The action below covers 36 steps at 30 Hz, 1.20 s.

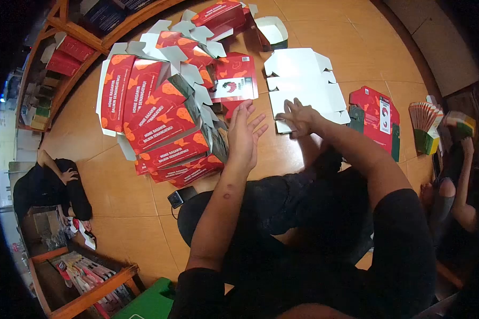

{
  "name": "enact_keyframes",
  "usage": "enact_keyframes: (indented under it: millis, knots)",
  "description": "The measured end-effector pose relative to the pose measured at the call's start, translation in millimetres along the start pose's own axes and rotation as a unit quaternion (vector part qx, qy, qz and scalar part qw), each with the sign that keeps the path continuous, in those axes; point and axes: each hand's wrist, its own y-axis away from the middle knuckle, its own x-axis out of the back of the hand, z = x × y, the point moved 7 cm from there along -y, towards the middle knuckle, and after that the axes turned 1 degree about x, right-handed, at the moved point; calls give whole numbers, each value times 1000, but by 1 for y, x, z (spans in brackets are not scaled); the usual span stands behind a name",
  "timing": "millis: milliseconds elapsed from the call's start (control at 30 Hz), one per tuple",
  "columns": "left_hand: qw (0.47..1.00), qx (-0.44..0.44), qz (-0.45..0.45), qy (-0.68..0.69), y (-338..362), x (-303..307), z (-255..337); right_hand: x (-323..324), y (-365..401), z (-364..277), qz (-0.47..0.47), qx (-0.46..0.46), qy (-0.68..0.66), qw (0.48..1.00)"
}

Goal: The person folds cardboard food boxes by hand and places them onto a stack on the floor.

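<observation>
Unfolded white card sheets [308,80] lie stacked on the tiled floor, plain side up. On their lower left part rests my right hand [299,118], its fingers spread. My left hand [246,130] is raised palm up between the sheets and the red boxes, fingers apart, holding nothing. A fan of red boxes [162,125] with open white flaps spreads to the left. Beyond my left hand lies a red printed piece with a white label [234,85]. Red and green flat cartons [375,119] lie right of the white sheets.
A person in dark clothes [53,186] sits at the left; another person's arm [465,175] is at the right, near green and yellow packs [426,127]. Wooden racks [85,292] stand at the left. A small black device [181,196] lies by my knee.
</observation>
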Motion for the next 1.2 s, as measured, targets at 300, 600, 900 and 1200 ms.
enact_keyframes:
  millis: [300,600,900,1200]
  knots:
    - [1000,8,1,13,-1,-1,1,-19,-1,-5,23,31,36,999]
    - [1000,0,0,24,-1,-3,6,-28,4,-26,-3,92,-21,995]
    - [1000,-9,9,14,-2,2,11,-38,3,-10,12,139,-129,982]
    - [1000,-3,2,22,-4,2,6,-30,12,-17,2,119,-128,985]
